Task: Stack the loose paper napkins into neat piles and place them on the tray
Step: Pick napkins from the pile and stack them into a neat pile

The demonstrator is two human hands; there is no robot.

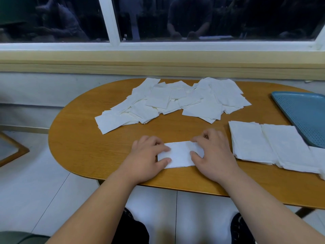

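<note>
The blue tray (pixel 304 117) runs off the right edge, so only its left part shows. Just below the tray, one napkin pile (pixel 319 155) is cut by the same edge. Left of the tray, the loose napkins (pixel 168 99) lie on top of each other and hide many sheets, too many to count. The left hand (pixel 146 154) and right hand (pixel 212 152) cover both ends of a small napkin stack (pixel 179 154). The table (pixel 88 138) goes out of view past the tray. Shapes in the window (pixel 193 18) are dark and blurry.
</note>
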